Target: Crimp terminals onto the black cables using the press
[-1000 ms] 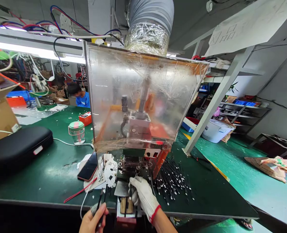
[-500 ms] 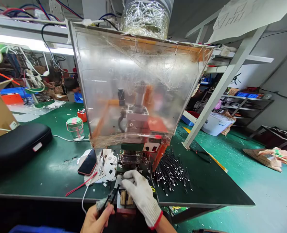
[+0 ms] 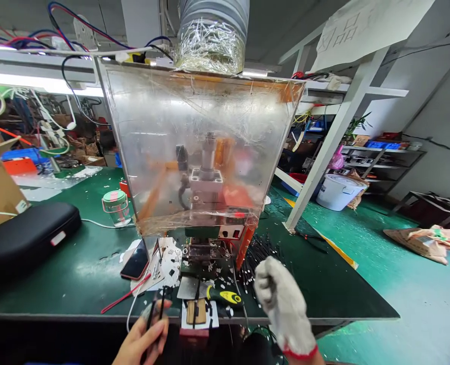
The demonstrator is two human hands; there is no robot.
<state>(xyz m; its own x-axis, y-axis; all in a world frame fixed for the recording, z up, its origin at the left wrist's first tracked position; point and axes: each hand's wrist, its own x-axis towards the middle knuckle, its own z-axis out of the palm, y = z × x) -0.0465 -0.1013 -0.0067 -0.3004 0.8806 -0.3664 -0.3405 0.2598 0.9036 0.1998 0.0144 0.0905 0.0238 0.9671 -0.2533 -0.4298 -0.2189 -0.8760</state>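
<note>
My left hand (image 3: 148,332), bare with a grey wrap on a finger, pinches thin black strips (image 3: 161,303) at the table's front edge. My right hand (image 3: 283,306), in a white knitted glove with a red cuff, is curled closed in front of a pile of black strips with shiny ends (image 3: 261,256); anything inside its fingers is hidden. Between the hands, a black strip (image 3: 196,291) lies across a metal plate (image 3: 186,288) and a small brown block (image 3: 196,317). Behind it stands a press (image 3: 205,252) under a clear plastic cover (image 3: 205,116).
A yellow-and-black handle (image 3: 227,296) lies right of the plate. To the left are a phone (image 3: 135,262), a red stick (image 3: 126,294), a lidded jar (image 3: 116,207) and a black case (image 3: 30,228). A white post (image 3: 319,152) rises at the right edge of the table.
My gloved right hand has moved right, from the plate to in front of the strip pile, uncovering the yellow-and-black handle. My left hand has shifted slightly left. The view has shifted somewhat.
</note>
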